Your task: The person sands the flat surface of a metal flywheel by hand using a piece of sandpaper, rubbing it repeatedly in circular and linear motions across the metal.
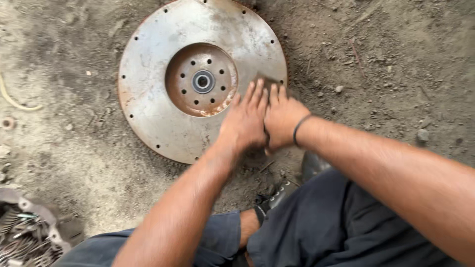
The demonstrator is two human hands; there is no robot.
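A person presses the left hand (243, 121) and right hand (282, 118), fingers flat and side by side, on a small dark abrasive pad (267, 81) near the right rim of a rusty metal flywheel (153, 69) lying flat on the dirt ground (396, 59). The rubbing step appears under way; continuing seems to call for firm strokes kept short of the disc's edge, with open ground around it.

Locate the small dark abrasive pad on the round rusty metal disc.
In the head view, the small dark abrasive pad lies on the round rusty metal disc's right rim, under the fingertips of the left hand and right hand.
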